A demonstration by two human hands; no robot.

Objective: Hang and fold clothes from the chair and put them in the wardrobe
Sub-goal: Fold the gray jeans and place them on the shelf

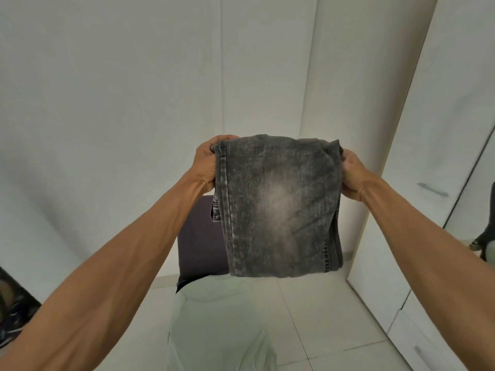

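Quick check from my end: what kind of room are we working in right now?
Probably a bedroom or dressing area. Tall white wardrobe doors with a metal handle stand on the right, a mirror beyond them, and a dark chair sits behind the folded grey jeans on the tiled floor.

Domestic bedroom or dressing area. Tall white wardrobe doors (439, 145) with slim metal handles (433, 189) line the right side, with white drawer fronts (426, 344) below. Plain white walls (107, 89) meet a floor of pale square tiles (316, 311). A dark upholstered chair (199, 236) stands against the wall, a light garment (217, 322) draped over its seat, and folded grey acid-wash jeans (278, 207) are held up before it.
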